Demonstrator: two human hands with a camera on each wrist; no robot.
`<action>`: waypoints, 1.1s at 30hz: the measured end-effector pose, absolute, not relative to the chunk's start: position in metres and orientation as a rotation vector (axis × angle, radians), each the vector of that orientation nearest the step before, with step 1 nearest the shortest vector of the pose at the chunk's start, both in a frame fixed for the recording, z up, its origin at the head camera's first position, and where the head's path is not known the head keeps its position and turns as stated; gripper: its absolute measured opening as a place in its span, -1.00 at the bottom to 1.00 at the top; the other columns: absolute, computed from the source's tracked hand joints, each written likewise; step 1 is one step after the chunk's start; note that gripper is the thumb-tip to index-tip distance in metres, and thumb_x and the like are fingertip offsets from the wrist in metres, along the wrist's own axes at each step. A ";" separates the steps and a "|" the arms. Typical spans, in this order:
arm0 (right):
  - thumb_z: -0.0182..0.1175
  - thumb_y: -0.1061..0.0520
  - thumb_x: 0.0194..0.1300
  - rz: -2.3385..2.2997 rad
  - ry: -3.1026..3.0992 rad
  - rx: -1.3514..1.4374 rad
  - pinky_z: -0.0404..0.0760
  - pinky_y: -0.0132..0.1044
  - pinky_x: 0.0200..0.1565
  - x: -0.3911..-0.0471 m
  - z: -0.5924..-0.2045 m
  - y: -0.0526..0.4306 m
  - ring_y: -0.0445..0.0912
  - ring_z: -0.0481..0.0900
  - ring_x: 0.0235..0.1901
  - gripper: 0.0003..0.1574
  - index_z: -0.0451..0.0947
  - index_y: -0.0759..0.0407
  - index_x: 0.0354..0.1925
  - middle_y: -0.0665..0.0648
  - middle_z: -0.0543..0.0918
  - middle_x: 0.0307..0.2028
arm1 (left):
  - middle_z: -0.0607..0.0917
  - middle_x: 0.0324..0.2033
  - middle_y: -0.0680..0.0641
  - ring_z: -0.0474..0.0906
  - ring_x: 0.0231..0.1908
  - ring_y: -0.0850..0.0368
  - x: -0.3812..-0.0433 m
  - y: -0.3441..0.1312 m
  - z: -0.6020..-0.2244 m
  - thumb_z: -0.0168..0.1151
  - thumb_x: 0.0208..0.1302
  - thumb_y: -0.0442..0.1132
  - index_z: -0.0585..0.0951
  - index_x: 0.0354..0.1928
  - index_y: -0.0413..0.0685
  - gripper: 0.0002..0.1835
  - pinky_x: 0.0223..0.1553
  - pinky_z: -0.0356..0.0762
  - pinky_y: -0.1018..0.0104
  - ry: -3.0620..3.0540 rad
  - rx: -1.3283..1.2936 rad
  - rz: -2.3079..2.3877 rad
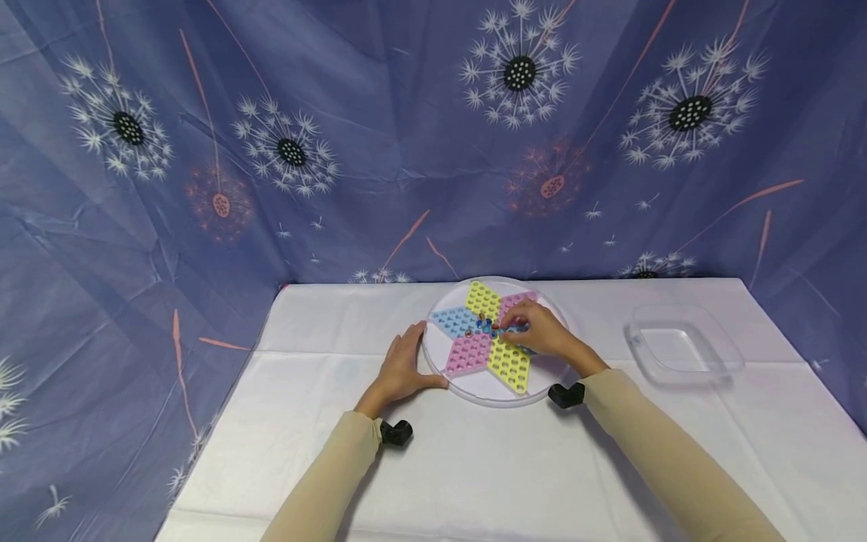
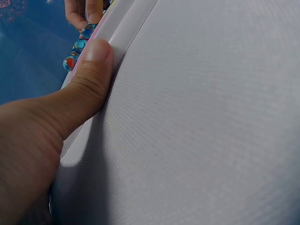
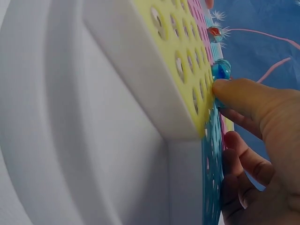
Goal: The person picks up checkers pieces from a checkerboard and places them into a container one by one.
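Note:
A round white Chinese checkers board [image 1: 504, 403] with a raised star of yellow, pink and blue points lies on the table. Several glass marbles [image 1: 483, 324] cluster at its middle. My left hand [image 1: 403, 366] rests at the board's left side with thumb and fingers spread; its thumb [image 2: 96, 61] presses against the rim in the left wrist view. Over the centre of the star, my right hand [image 1: 542, 331] pinches a blue marble [image 3: 218, 102], mostly hidden by the thumb. Another blue marble [image 3: 221, 69] sits right beside the thumb tip, and a red-orange one [image 3: 214, 33] lies farther off.
A clear plastic container [image 1: 734, 352] stands on the white tablecloth [image 1: 488, 474] right of the board. Behind the table hangs a blue curtain [image 1: 379, 150] with a dandelion print. Both wrists carry a small black camera mount [image 1: 396, 433].

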State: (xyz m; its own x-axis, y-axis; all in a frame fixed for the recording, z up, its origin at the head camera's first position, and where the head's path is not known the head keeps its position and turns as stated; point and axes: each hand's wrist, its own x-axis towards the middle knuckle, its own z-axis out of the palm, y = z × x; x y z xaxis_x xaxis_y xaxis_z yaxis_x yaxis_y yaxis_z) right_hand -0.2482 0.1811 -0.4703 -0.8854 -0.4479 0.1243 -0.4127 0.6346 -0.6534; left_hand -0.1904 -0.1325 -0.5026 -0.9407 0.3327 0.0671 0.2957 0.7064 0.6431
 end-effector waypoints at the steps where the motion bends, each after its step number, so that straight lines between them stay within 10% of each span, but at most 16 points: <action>1: 0.49 0.20 0.20 -1.100 2.796 -0.737 0.56 -0.02 -0.03 -0.248 -0.470 0.181 0.06 0.56 -0.15 -0.86 0.75 0.13 -0.24 0.16 0.60 -0.15 | 0.19 0.56 -0.21 -0.02 0.58 -0.14 -0.190 -0.132 -0.502 0.70 -0.12 0.11 0.07 0.61 -0.20 0.35 0.61 -0.25 0.00 2.852 0.525 1.057; 33: 0.52 0.22 0.15 -1.174 2.775 -0.663 0.49 -0.08 -0.04 -0.246 -0.470 0.180 0.03 0.51 -0.16 -0.88 0.76 0.12 -0.30 0.11 0.64 -0.21 | 0.20 0.56 -0.22 -0.02 0.58 -0.17 -0.189 -0.131 -0.499 0.70 -0.12 0.11 0.06 0.61 -0.21 0.36 0.60 -0.24 -0.02 2.844 0.518 1.062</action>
